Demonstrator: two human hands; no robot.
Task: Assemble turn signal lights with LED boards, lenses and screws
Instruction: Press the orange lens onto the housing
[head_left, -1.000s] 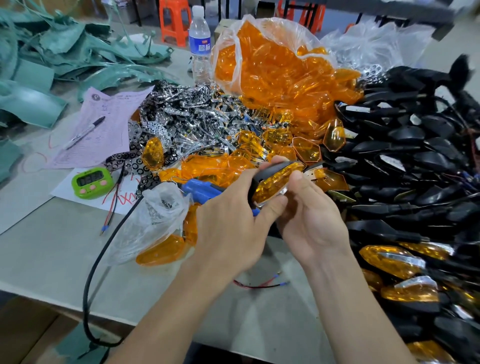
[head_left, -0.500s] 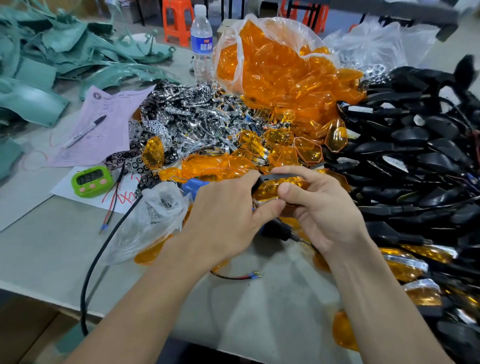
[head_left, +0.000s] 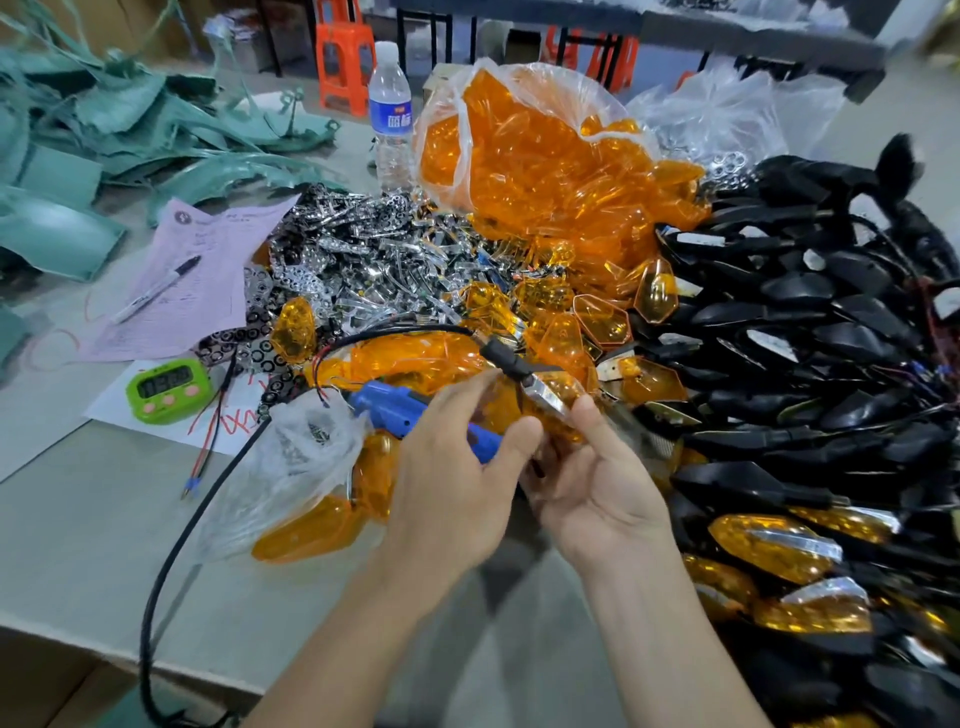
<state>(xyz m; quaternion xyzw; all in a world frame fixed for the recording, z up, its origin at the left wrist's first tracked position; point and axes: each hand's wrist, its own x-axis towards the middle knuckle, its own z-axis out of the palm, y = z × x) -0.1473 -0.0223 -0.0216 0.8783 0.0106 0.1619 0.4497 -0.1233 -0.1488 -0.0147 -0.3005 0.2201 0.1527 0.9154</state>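
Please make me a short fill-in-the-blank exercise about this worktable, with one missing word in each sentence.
1. The digital timer has a ___ case.
2. The water bottle carries a ___ label.
3. The lenses filling the clear bag are ___.
4. The housings piled on the right side are ___.

Missing words: green; blue; orange; black.

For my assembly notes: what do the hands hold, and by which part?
One turn signal light: left hand pinches near its black stalk, right hand grips the amber lens end.
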